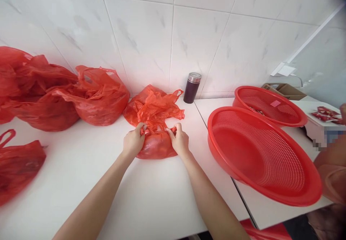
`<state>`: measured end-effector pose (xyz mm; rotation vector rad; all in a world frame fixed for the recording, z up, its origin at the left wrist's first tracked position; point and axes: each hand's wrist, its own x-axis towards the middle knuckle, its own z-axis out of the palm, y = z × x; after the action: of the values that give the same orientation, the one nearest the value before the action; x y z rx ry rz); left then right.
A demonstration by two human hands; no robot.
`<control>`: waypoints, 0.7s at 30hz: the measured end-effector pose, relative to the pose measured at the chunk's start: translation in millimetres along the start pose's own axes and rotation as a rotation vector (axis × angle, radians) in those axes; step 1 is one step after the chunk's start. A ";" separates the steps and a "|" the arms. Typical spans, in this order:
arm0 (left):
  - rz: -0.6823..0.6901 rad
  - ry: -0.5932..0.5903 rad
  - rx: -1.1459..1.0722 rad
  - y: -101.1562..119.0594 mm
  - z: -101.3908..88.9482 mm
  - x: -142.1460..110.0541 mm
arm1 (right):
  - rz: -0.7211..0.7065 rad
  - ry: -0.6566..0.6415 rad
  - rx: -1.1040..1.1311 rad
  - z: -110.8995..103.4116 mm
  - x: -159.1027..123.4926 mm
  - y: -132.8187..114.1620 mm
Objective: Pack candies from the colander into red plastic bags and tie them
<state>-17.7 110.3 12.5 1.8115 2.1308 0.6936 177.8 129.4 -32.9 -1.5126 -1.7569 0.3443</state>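
A small red plastic bag (156, 147) with something reddish inside lies on the white table (151, 196), in front of a second crumpled red bag (152, 104). My left hand (133, 140) pinches the near bag's plastic at its upper left. On the bag's upper right, my right hand (178, 141) is closed on the plastic. Both hands grip near the knotted top of the bag.
Several more full red bags (89, 97) sit at the left and back left. A dark flask (191, 87) stands by the tiled wall. Two red perforated baskets (266, 157) lie at the right, with another person's arm (333, 168) at the right edge.
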 end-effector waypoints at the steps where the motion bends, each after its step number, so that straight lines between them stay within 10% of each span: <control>1: -0.003 -0.014 0.004 -2.3 0.0 0.6 | 0.004 -0.001 -0.008 -0.1 0.9 2.4; 21: -0.034 -0.145 0.217 -12.0 21.1 14.0 | -0.007 -0.132 -0.327 7.9 4.7 13.4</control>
<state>-20.3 126.6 -10.2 1.8631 2.2050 0.3217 181.9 139.4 -45.0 -1.7437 -1.9960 0.1595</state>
